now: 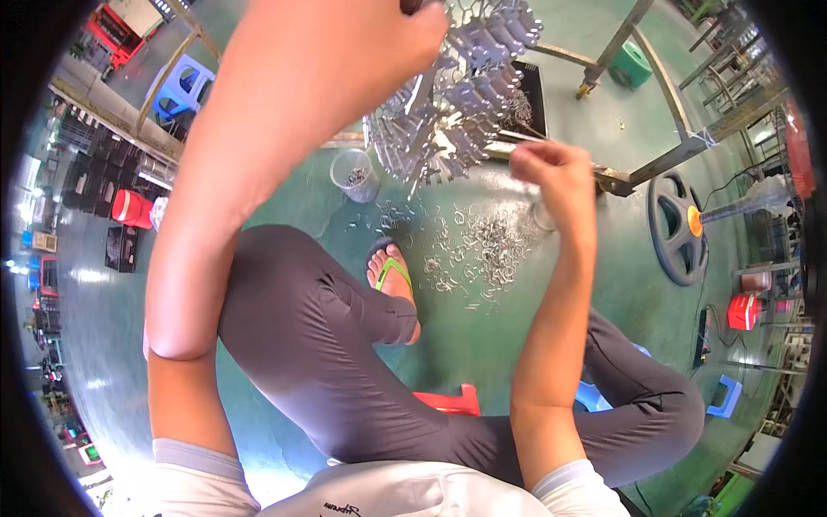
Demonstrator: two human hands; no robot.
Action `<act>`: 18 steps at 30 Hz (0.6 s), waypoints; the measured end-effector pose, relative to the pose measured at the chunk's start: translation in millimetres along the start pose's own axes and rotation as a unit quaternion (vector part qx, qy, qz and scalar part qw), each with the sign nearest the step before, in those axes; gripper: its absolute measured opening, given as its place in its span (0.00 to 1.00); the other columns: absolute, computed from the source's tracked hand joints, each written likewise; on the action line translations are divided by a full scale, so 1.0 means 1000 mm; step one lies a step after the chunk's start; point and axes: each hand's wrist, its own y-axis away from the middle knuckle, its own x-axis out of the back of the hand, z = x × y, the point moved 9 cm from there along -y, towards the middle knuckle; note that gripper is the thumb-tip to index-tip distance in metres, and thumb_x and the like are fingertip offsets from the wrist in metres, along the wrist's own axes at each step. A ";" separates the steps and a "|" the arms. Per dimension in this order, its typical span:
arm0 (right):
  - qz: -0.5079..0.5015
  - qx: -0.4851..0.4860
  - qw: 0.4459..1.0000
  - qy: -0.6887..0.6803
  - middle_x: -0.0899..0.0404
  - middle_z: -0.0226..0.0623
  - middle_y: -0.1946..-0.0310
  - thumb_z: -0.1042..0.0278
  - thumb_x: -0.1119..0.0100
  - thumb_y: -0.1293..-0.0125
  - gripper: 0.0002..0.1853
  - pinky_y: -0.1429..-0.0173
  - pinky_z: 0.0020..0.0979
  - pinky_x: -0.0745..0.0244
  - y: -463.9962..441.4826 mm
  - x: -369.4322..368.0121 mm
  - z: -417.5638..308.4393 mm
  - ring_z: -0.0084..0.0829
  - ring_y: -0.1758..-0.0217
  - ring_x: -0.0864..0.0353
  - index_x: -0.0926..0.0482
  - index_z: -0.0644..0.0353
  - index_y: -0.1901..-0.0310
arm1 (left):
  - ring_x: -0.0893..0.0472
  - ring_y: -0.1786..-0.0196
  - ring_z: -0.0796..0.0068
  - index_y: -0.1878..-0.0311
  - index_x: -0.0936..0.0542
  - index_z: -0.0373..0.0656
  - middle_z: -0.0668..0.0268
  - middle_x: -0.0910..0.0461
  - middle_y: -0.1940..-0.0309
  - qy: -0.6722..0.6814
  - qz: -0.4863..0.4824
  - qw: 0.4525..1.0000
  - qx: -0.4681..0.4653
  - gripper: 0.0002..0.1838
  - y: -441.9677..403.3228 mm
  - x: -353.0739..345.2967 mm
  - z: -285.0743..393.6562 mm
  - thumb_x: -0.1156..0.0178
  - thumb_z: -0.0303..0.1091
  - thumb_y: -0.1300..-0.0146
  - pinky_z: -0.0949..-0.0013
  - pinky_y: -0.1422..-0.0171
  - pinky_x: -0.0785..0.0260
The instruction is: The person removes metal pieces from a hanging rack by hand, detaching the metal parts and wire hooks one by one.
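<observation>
A dense cluster of shiny metal parts (469, 95) hangs in front of me in rows. My left hand (401, 39) is up at the top edge beside the cluster, its fingers curled; what it grips is cut off by the frame. To the lower right of the cluster, my right hand (556, 172) is pinched closed. From its fingertips a thin metal rod (523, 136) points left toward the parts. Small curved metal pieces (495, 250) are scattered over the floor below.
A clear plastic cup (354, 177) with small pieces stands left of the cluster. Behind is a black tray (532, 99). A metal frame (659, 168) runs along the right, near a black wheel-shaped base (678, 228). My sandalled foot (392, 271) is beside the scattered pieces.
</observation>
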 end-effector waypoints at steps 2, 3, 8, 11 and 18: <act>0.042 0.062 0.993 -0.091 0.11 0.39 0.65 0.73 0.29 0.31 0.10 0.56 0.27 0.12 0.004 0.004 -0.084 0.25 0.64 0.11 0.12 0.71 0.54 | 0.18 0.74 0.45 0.77 0.18 0.29 0.43 0.23 0.81 -0.032 0.000 0.999 -0.014 0.15 -0.002 -0.007 -0.004 0.37 0.33 0.42 0.51 0.63 0.24; 0.055 0.108 0.986 -0.111 0.11 0.40 0.66 0.73 0.29 0.31 0.10 0.58 0.26 0.12 0.006 0.004 -0.120 0.26 0.66 0.11 0.12 0.72 0.54 | 0.16 0.70 0.39 0.76 0.16 0.31 0.41 0.21 0.78 -0.060 0.006 0.998 -0.023 0.14 -0.003 -0.010 -0.006 0.36 0.34 0.43 0.47 0.60 0.22; 0.012 0.282 0.944 -0.171 0.11 0.40 0.68 0.78 0.28 0.34 0.08 0.61 0.26 0.13 0.007 -0.021 -0.230 0.25 0.70 0.12 0.12 0.73 0.56 | 0.35 0.82 0.75 0.72 0.20 0.28 0.54 0.29 0.85 -0.005 0.004 0.999 -0.044 0.17 0.000 -0.013 0.001 0.32 0.34 0.33 0.63 0.75 0.40; 0.011 0.280 0.947 -0.158 0.11 0.40 0.68 0.79 0.29 0.35 0.08 0.64 0.25 0.15 0.005 -0.027 -0.249 0.24 0.70 0.12 0.12 0.74 0.57 | 0.35 0.82 0.75 0.70 0.19 0.28 0.54 0.28 0.85 0.009 -0.001 0.999 -0.049 0.16 0.000 -0.014 0.006 0.32 0.33 0.33 0.63 0.75 0.40; -0.016 0.268 0.953 -0.140 0.11 0.40 0.69 0.80 0.30 0.34 0.08 0.67 0.24 0.19 0.007 -0.034 -0.249 0.22 0.72 0.14 0.13 0.75 0.55 | 0.28 0.83 0.72 0.69 0.17 0.29 0.53 0.23 0.83 0.019 0.004 0.998 -0.059 0.14 0.001 -0.017 0.010 0.31 0.33 0.34 0.64 0.74 0.35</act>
